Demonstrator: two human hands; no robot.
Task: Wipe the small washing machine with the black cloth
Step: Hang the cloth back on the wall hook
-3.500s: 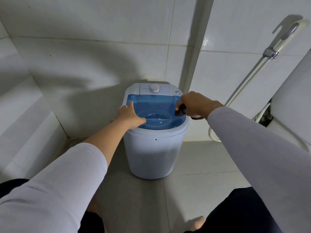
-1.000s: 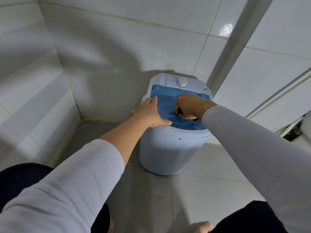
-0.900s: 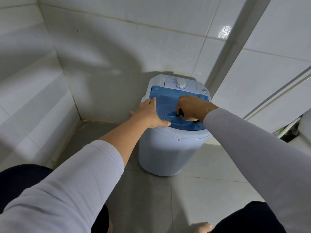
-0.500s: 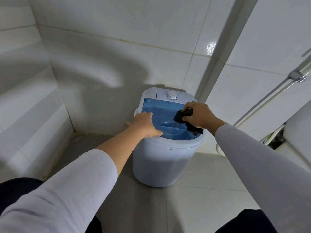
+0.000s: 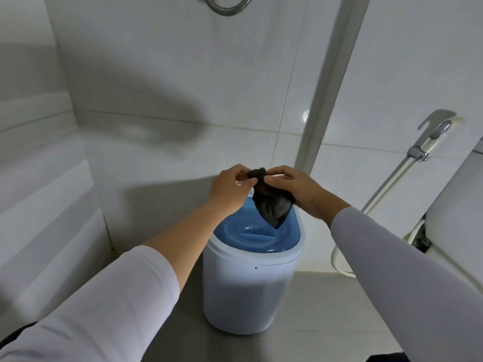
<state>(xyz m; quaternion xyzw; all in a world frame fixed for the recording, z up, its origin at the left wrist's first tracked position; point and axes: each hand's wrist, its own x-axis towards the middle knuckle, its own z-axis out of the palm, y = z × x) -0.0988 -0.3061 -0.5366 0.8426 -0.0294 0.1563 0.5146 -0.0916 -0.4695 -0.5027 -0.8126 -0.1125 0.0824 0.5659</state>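
The small washing machine [image 5: 248,288] is a round white tub with a blue translucent lid [image 5: 256,237], standing on the floor in a tiled corner. Above its back half hangs the black cloth [image 5: 271,209], lifted clear of the lid with its tip pointing down. My left hand [image 5: 231,188] pinches the cloth's bunched top edge from the left. My right hand [image 5: 295,190] grips the same edge from the right, with the cloth draping below its palm. The hands and cloth hide the machine's control panel.
White tiled walls close in behind and on the left. A bidet sprayer [image 5: 428,142] hangs on the right wall, its hose [image 5: 337,259] looping to the floor. A white toilet [image 5: 460,218] stands at the far right. A metal shower hose [image 5: 227,7] curves at the top.
My left hand left the machine's rim and rose to the cloth. My right hand lifted the cloth off the lid, and both hands now hold it above the machine. The view tilted upward.
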